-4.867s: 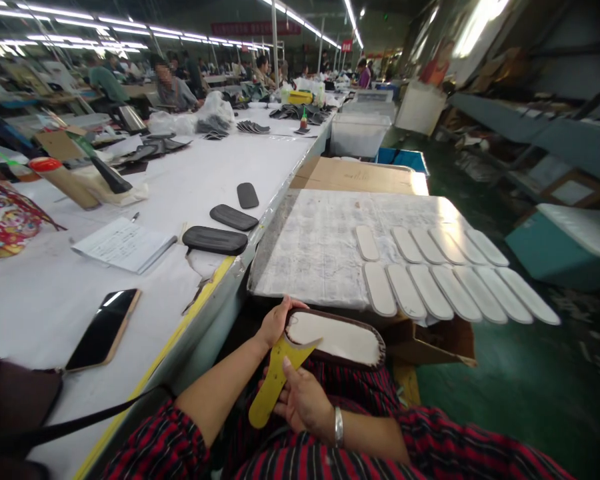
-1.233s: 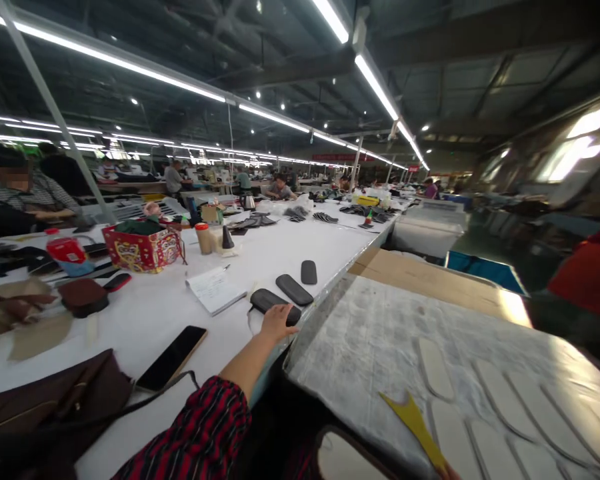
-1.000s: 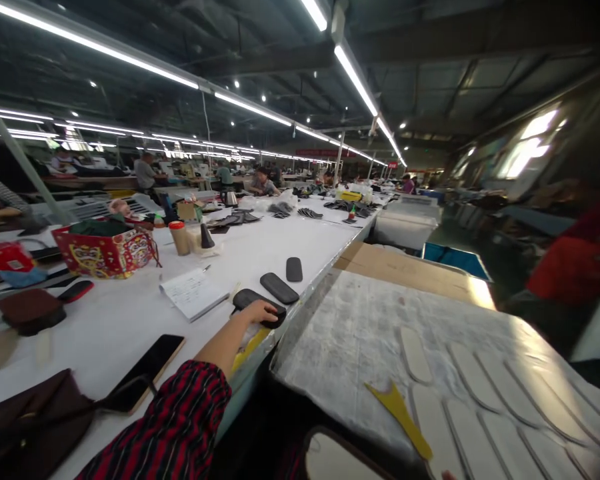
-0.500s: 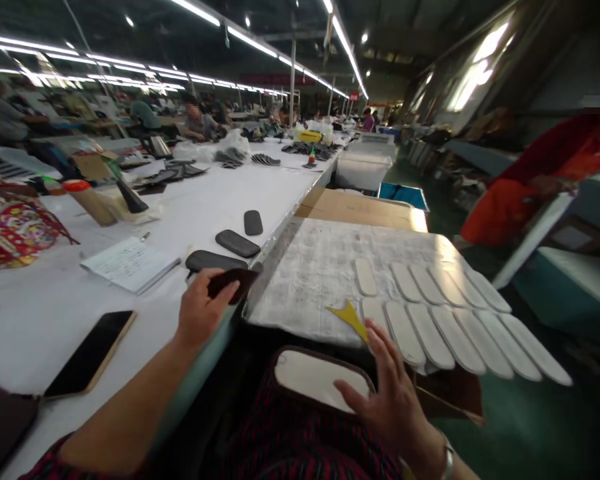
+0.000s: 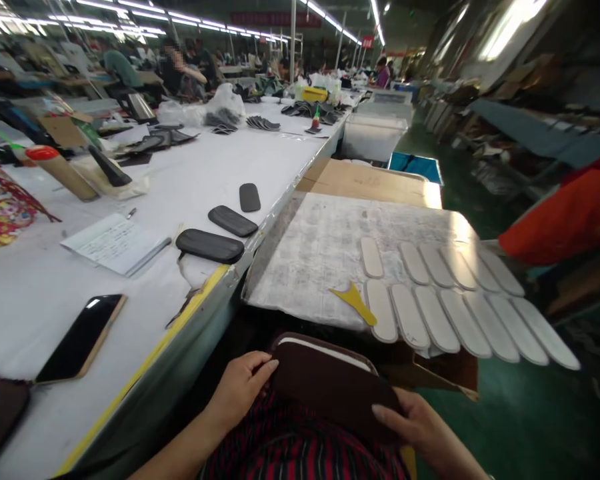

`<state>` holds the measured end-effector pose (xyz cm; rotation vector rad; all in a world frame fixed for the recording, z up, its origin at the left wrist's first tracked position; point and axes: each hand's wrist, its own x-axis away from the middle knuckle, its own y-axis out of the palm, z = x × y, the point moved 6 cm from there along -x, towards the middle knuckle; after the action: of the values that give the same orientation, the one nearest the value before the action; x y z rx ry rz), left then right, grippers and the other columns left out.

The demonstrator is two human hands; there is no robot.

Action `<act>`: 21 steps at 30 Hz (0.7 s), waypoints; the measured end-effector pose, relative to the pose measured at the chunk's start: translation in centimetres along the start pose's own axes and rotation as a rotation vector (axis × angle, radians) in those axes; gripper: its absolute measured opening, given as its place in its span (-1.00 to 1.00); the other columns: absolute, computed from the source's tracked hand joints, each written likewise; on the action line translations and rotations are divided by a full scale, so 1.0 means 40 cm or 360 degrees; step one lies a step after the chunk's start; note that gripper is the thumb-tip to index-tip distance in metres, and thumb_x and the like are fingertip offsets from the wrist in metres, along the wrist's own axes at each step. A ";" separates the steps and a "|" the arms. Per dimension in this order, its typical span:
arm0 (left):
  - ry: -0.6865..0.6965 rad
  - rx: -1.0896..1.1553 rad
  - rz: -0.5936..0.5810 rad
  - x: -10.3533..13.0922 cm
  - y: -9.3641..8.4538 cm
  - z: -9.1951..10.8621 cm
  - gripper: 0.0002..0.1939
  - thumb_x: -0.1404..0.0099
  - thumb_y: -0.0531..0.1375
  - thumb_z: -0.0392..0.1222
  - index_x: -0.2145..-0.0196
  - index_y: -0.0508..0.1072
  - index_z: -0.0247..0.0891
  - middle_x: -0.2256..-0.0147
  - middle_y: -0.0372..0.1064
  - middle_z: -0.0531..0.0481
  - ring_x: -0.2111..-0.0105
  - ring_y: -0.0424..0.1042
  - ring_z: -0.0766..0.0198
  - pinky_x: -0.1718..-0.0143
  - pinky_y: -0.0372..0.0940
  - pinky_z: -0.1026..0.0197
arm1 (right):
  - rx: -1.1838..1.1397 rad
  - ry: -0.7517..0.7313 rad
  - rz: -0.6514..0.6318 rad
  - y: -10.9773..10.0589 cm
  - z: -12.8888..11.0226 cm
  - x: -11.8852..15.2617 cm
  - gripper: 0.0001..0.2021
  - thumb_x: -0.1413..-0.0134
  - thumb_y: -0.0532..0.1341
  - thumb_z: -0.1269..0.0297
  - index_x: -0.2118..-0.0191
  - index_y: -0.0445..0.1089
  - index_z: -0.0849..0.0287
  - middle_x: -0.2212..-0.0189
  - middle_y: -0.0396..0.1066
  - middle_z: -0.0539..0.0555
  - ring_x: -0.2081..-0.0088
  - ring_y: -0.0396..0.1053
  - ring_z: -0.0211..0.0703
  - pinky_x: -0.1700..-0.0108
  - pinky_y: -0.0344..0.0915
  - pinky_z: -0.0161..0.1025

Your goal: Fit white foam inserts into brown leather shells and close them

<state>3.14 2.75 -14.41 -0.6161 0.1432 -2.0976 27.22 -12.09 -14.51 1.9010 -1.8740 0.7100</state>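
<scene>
Hands (image 5: 243, 390) (image 5: 417, 420) hold brown piece (image 5: 330, 388); notebook (image 5: 115, 245) writing is unreadable

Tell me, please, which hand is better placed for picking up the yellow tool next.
Right, probably: the right hand is nearer the yellow tool. The left hand is farther; both hold the dark brown piece.

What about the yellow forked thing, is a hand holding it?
No, the yellow forked thing lies on the whitish board, while the left hand and the right hand both hold the dark brown piece.
</scene>
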 end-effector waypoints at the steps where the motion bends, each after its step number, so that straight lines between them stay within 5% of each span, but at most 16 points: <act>1: -0.0042 -0.0035 -0.0003 -0.011 0.003 -0.006 -0.65 -0.15 0.07 0.07 0.48 0.41 -0.29 0.57 0.29 0.06 0.59 0.29 0.36 0.57 0.23 0.36 | 0.0002 0.0034 0.0100 -0.010 0.005 -0.009 -0.56 0.04 0.11 -0.03 0.25 0.33 0.31 0.48 0.33 0.05 0.50 0.22 -0.27 0.50 0.21 -0.37; 7: -0.0270 -0.0039 -0.0025 -0.063 0.006 -0.042 -0.62 -0.06 0.13 0.12 0.56 0.33 -0.30 0.74 0.13 0.16 0.74 0.16 0.40 0.74 0.10 0.38 | 0.0073 0.0101 0.0320 -0.022 0.013 -0.053 -0.56 0.02 0.05 -0.09 0.35 0.29 0.27 0.64 0.25 -0.01 0.61 0.22 -0.27 0.60 0.17 -0.36; 21: -0.0360 0.0042 -0.0050 -0.078 0.006 -0.059 -0.61 -0.06 0.13 0.13 0.58 0.31 -0.30 0.75 0.14 0.16 0.78 0.12 0.43 0.77 0.02 0.40 | 0.0191 0.0187 0.0391 -0.023 0.007 -0.060 -0.58 0.05 0.07 -0.08 0.41 0.31 0.26 0.65 0.24 -0.03 0.63 0.21 -0.29 0.60 0.14 -0.38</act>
<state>3.62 4.85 -17.69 -0.8385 -0.0220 -2.0401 28.20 -10.28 -16.07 1.6726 -2.0507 1.0091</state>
